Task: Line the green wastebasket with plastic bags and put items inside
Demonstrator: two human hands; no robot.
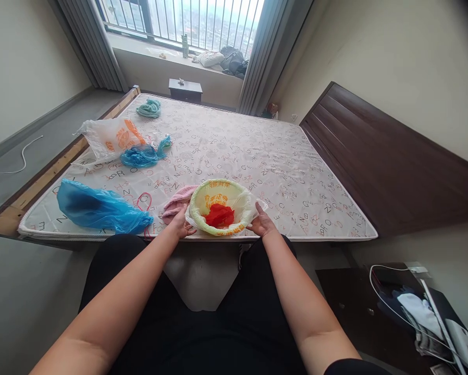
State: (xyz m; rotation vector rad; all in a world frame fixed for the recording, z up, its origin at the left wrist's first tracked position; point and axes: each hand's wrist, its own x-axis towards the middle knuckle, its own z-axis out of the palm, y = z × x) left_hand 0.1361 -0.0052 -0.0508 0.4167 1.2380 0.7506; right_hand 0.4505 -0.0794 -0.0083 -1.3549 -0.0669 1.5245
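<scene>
A small round trash bin (250,208) lined with a pale yellow-green plastic bag with orange print stands at the mattress's near edge. A crumpled red piece (220,214) lies inside it; its kind I cannot make out. My left hand (181,224) grips the bin's left side, and the liner bunches near the fingers. On the opposite side my right hand (262,221) has hold of the bin and the loose liner edge. A pink knitted cloth (176,202) lies just behind my left hand. Farther left rests a filled blue plastic bag (101,208).
On the letter-print mattress (226,140) are a white bag with orange print (111,138), a crumpled blue bag (142,154) and a teal cloth bundle (149,108). A dark headboard (359,135) rises at right. A cluttered low nightstand (343,291) stands near right.
</scene>
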